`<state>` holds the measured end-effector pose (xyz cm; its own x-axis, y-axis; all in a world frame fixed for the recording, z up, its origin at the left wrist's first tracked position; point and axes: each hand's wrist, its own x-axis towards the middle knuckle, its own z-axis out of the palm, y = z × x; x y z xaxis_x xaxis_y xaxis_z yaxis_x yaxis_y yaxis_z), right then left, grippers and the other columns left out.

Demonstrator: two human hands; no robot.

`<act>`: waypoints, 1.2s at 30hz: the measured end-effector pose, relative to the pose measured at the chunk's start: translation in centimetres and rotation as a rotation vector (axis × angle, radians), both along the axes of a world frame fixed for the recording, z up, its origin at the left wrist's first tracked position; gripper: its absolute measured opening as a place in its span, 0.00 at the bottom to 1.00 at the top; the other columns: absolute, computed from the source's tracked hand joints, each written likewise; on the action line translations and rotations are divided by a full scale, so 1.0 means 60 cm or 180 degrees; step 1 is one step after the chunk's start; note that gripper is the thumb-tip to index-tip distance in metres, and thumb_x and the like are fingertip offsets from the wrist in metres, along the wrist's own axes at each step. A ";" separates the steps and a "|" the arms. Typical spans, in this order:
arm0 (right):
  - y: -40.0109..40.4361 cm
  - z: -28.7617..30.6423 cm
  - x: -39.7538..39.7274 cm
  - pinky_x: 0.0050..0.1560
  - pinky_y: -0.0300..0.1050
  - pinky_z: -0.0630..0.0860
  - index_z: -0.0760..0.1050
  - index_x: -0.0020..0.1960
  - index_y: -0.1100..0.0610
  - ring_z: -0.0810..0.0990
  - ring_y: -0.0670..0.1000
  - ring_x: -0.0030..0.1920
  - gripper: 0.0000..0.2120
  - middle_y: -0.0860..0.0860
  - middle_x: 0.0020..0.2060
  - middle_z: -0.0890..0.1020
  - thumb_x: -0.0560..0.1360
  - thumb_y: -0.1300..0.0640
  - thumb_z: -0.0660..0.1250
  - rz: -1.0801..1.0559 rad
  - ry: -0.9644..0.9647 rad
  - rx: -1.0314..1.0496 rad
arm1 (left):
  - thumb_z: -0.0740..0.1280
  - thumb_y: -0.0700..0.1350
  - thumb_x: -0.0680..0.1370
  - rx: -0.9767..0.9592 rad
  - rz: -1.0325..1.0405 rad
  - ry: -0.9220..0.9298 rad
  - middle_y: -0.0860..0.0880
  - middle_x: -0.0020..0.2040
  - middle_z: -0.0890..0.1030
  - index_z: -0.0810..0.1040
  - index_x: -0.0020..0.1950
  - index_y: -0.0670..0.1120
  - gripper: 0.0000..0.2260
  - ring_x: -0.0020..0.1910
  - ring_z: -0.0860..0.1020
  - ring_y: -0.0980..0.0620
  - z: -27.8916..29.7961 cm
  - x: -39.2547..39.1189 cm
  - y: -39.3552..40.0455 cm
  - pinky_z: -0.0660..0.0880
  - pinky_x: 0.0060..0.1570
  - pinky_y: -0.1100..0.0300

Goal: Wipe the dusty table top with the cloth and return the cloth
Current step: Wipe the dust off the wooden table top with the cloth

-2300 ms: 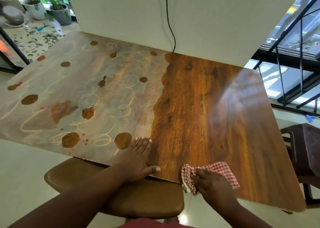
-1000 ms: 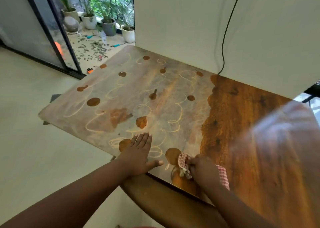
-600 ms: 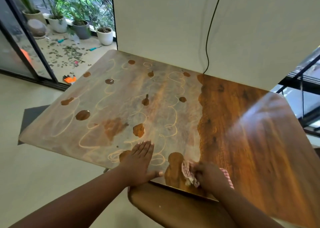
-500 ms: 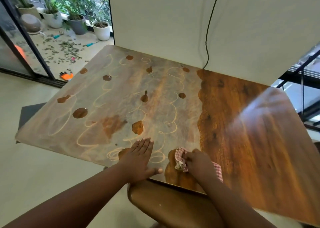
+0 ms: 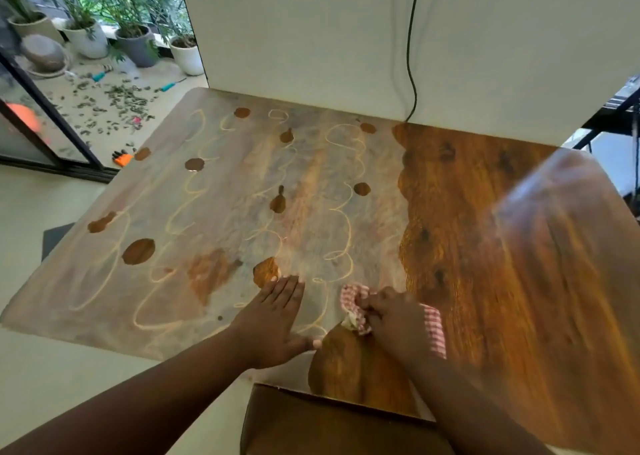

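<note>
Right hand (image 5: 391,319) clenched on cloth (image 5: 356,304), pressed to table (image 5: 467,246) at dust edge to wipe; left hand (image 5: 273,319) flat, released, bracing.

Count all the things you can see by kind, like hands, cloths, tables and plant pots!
Hands: 2, the left hand flat on the table, the right hand bunching the cloth
Checked cloth: 1
Table: 1
Plant pots: 4, at
Black cable: 1
Total: 9
</note>
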<state>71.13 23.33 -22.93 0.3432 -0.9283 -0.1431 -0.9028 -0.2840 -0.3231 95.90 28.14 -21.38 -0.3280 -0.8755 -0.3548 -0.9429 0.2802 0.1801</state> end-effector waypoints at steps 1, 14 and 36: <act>0.013 -0.002 0.010 0.56 0.49 0.66 0.76 0.59 0.39 0.70 0.53 0.58 0.14 0.45 0.59 0.76 0.76 0.52 0.62 0.0280 -0.0036 0.0040 | 0.40 0.77 0.70 0.0007 -0.0041 -0.0022 0.46 0.75 0.31 0.31 0.76 0.44 0.48 0.71 0.26 0.52 0.000 -0.004 -0.011 0.19 0.61 0.61; -0.019 -0.011 0.034 0.55 0.49 0.65 0.78 0.58 0.41 0.70 0.54 0.56 0.13 0.46 0.59 0.77 0.77 0.52 0.62 -0.0397 -0.0243 -0.0006 | 0.38 0.77 0.69 0.0010 -0.0389 -0.0037 0.44 0.77 0.33 0.33 0.76 0.43 0.49 0.74 0.30 0.50 -0.004 -0.013 -0.099 0.24 0.66 0.57; 0.122 0.033 0.061 0.53 0.38 0.67 0.79 0.57 0.41 0.73 0.46 0.53 0.13 0.44 0.54 0.78 0.77 0.53 0.62 -0.1402 0.0216 0.0559 | 0.36 0.78 0.68 -0.0227 -0.1223 0.0216 0.44 0.78 0.35 0.33 0.76 0.43 0.50 0.73 0.30 0.50 -0.010 0.122 -0.176 0.27 0.70 0.54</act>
<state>74.80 30.64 -20.94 -0.0930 -0.9430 -0.3194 -0.9457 0.1841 -0.2680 103.24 17.60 -21.99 -0.6571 -0.7061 -0.2637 -0.7535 0.6243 0.2059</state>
